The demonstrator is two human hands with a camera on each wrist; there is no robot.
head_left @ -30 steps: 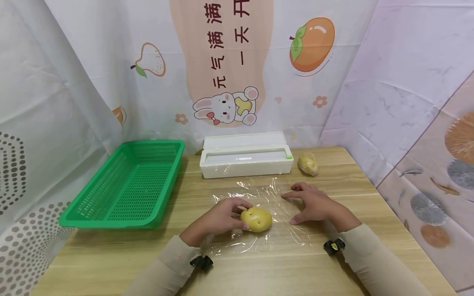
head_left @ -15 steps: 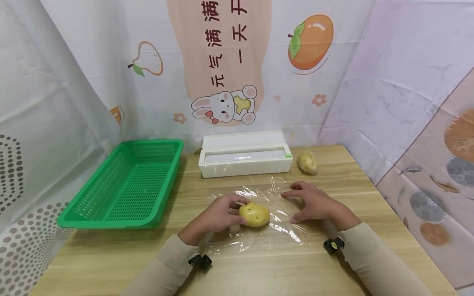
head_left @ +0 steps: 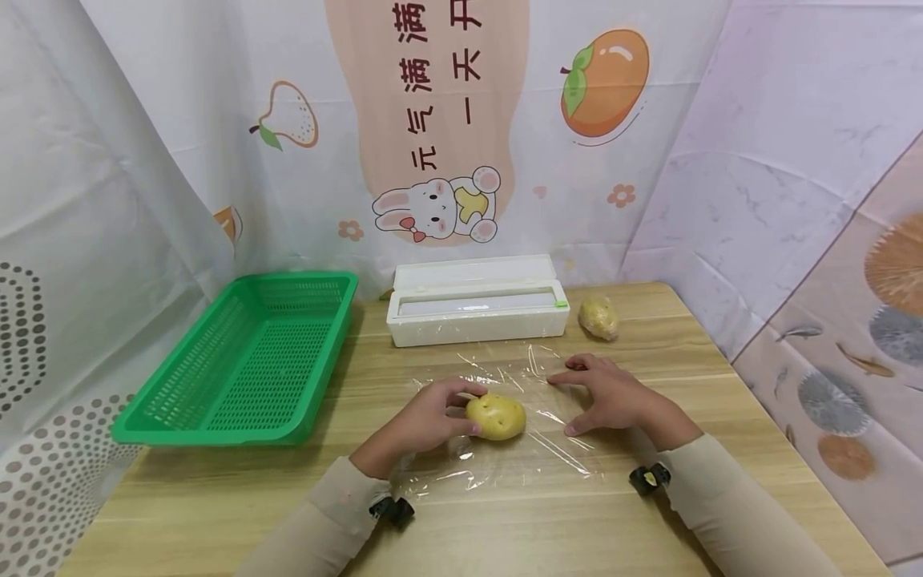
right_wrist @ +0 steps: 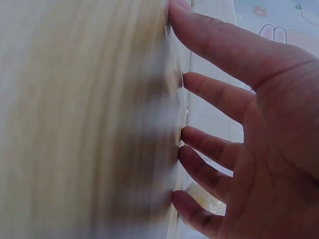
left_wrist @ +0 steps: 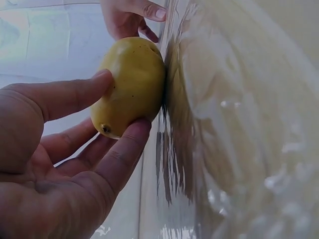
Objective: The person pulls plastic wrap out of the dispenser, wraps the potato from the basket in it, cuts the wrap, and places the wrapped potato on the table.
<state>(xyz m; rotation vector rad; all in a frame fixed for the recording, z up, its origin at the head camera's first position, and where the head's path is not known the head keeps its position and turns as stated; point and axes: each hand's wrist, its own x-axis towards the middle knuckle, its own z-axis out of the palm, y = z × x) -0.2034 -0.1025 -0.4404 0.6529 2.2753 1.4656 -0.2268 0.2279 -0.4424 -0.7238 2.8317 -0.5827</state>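
A yellow potato [head_left: 496,417] lies on a sheet of clear plastic wrap [head_left: 461,473] spread over the wooden table. My left hand [head_left: 430,418] holds the potato from its left side; in the left wrist view the thumb and fingers pinch the potato [left_wrist: 132,82] against the wrap's surface. My right hand [head_left: 604,394] rests to the right of the potato, fingers spread, fingertips touching down at the wrap's right edge. In the right wrist view nothing is between the fingers of the right hand [right_wrist: 249,129].
A white plastic-wrap box [head_left: 479,327] with its lid up stands behind the wrap. Right of it sits a potato wrapped in film [head_left: 599,318]. A green perforated basket [head_left: 310,401] stands at the left. A printed curtain [head_left: 303,200] hangs behind the table.
The left hand has shifted the potato slightly up and away on the wrap, and the wrap's creases have changed. The right hand has stayed in place.
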